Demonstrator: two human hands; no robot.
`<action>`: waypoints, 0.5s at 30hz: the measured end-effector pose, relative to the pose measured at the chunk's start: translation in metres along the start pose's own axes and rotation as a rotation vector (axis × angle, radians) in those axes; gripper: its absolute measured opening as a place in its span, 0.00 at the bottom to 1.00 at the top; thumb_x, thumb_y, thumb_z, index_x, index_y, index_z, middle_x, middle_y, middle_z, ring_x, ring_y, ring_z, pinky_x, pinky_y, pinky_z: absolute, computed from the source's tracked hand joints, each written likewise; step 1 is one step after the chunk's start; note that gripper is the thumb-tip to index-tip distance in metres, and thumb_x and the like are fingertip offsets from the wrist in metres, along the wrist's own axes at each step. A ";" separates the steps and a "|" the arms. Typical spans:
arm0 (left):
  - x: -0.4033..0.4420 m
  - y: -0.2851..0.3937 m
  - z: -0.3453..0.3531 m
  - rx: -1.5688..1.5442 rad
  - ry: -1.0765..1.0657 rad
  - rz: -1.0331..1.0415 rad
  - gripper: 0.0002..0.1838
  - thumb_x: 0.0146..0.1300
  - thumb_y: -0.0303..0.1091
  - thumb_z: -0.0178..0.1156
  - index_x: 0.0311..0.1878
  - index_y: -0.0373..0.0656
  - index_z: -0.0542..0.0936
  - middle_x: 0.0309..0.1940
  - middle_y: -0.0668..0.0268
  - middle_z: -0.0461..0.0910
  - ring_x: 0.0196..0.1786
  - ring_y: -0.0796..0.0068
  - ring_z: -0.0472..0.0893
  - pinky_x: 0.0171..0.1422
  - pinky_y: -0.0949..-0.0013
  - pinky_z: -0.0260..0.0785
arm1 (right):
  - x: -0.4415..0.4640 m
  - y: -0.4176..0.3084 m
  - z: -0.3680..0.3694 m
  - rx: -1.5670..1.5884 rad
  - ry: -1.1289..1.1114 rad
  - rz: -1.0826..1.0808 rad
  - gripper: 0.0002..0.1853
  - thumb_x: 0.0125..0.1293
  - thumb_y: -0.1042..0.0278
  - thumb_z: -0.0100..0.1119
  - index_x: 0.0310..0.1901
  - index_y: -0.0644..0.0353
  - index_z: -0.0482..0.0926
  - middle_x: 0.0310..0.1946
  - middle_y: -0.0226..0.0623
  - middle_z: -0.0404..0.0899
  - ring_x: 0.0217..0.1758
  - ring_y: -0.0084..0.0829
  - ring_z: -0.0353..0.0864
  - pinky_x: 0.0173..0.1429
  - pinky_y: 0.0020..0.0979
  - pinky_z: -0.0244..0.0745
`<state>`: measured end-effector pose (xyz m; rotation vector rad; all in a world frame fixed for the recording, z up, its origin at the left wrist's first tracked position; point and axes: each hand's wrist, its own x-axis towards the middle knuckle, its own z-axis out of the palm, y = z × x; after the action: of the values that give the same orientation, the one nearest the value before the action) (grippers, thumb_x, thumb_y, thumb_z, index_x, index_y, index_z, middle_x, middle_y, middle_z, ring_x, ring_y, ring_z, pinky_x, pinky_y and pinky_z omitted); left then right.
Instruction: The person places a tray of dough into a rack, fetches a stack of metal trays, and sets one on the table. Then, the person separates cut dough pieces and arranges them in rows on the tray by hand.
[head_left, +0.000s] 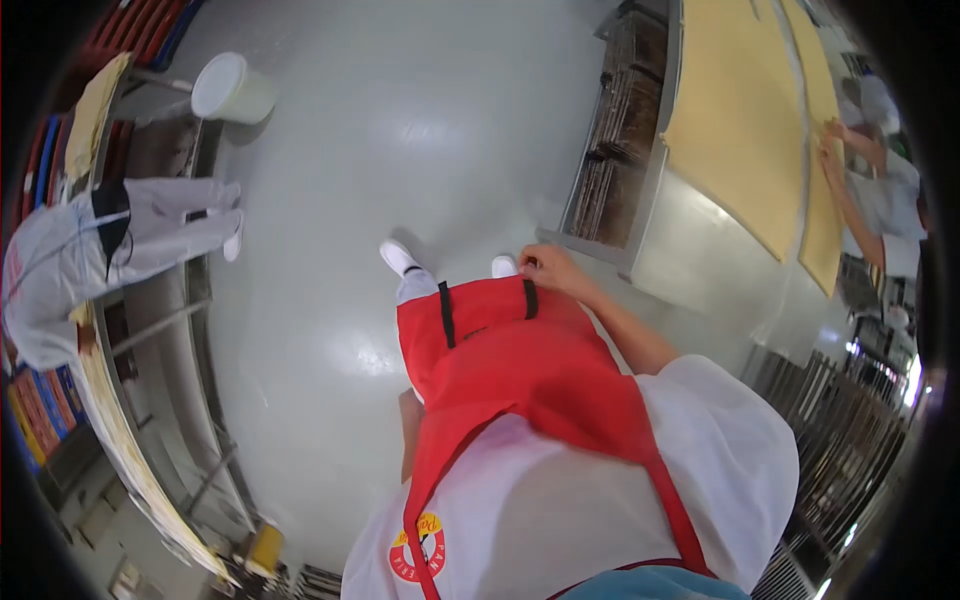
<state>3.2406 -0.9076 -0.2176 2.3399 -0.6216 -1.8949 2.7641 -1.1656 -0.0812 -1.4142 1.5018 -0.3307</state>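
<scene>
stacked trays: red, blue and orange trays in piles at the far left, thin and flat; contents too small to tell.
co-worker: a person in pale loose clothes, dark band at the waist, bent over the left table.
left table: pale, flat material along its top, ragged at the edge.
bucket: round white bucket on the floor near the left table, pale disc-like top; inside hidden.
floor: smooth grey floor, glossy where light hits.
left hand: left hand mostly hidden behind the apron; cannot tell its grip.
apron: red apron, soft cloth, two black straps, worn over a white shirt with a round red-and-yellow badge.
right hand: right hand at the apron's far edge, beside one strap, fingertips drawn together; cannot tell if cloth is between them.
under-table stack: dark, thin, worn sheets, tightly layered in a metal frame.
right table: broad yellow sheet, smooth and matte, on shiny metal; another person's hands at a narrower strip.
lower right: slatted metal racks.
</scene>
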 end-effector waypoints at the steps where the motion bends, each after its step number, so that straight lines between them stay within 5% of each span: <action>1: 0.017 0.022 -0.017 0.003 -0.026 0.017 0.12 0.67 0.36 0.66 0.46 0.39 0.84 0.29 0.65 0.80 0.24 0.72 0.80 0.23 0.71 0.69 | 0.007 0.003 0.004 0.005 0.026 0.021 0.10 0.63 0.64 0.67 0.41 0.60 0.85 0.32 0.43 0.86 0.36 0.40 0.85 0.44 0.39 0.78; 6: 0.121 0.167 -0.128 -0.153 -0.124 0.113 0.13 0.67 0.37 0.67 0.48 0.39 0.84 0.29 0.65 0.80 0.24 0.72 0.80 0.22 0.71 0.68 | 0.030 0.032 0.039 -0.100 0.343 0.306 0.11 0.62 0.62 0.66 0.37 0.61 0.86 0.32 0.47 0.86 0.37 0.46 0.86 0.44 0.44 0.79; 9: 0.170 0.289 -0.192 -0.062 0.009 0.209 0.14 0.68 0.38 0.67 0.51 0.39 0.84 0.32 0.66 0.81 0.25 0.72 0.81 0.23 0.71 0.69 | 0.028 0.044 0.067 -0.110 0.485 0.492 0.12 0.61 0.60 0.66 0.34 0.61 0.87 0.31 0.49 0.86 0.37 0.47 0.87 0.45 0.46 0.79; 15: 0.224 0.503 -0.238 0.019 0.104 0.324 0.18 0.71 0.42 0.64 0.56 0.39 0.83 0.39 0.65 0.84 0.33 0.73 0.82 0.30 0.72 0.71 | 0.007 0.057 0.121 -0.168 0.467 0.732 0.15 0.61 0.59 0.64 0.32 0.65 0.85 0.28 0.50 0.85 0.33 0.47 0.87 0.41 0.46 0.81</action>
<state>3.3689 -1.4933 -0.2163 2.1695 -0.9436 -1.6235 2.8266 -1.1052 -0.1835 -0.8400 2.3555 -0.0719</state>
